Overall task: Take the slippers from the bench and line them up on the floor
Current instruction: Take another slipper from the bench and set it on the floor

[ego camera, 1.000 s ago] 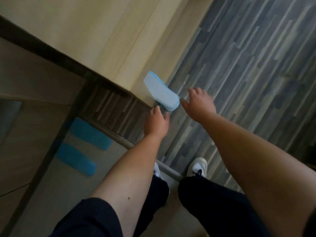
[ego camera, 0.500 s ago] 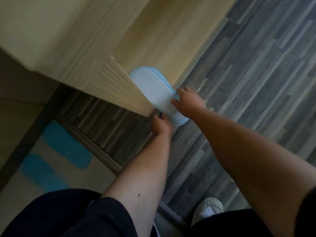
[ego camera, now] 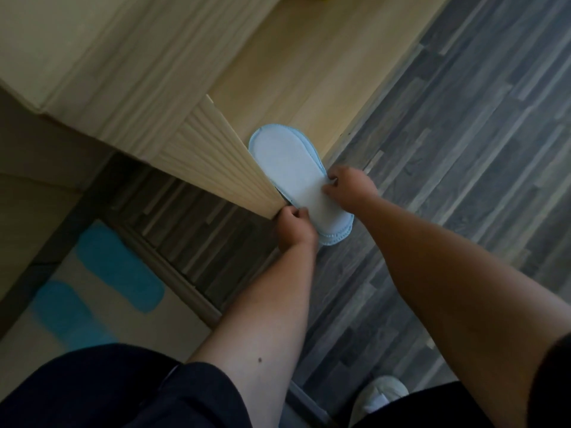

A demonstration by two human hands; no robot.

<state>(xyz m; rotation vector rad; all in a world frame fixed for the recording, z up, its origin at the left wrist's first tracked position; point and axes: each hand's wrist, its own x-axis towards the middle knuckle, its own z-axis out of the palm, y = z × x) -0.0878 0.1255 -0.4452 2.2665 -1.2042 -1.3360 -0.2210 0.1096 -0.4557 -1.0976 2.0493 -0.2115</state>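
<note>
Both hands pinch stacked slippers overhanging the bench edge.

The light blue slippers lie stacked sole-up, so only the top sole shows whole; how many lie under it cannot be told, and the uppers are hidden. The left hand covers their near edge and the right hand their far side, fingertips tucked out of sight. The white shoe is half hidden behind a dark trouser leg.
</note>
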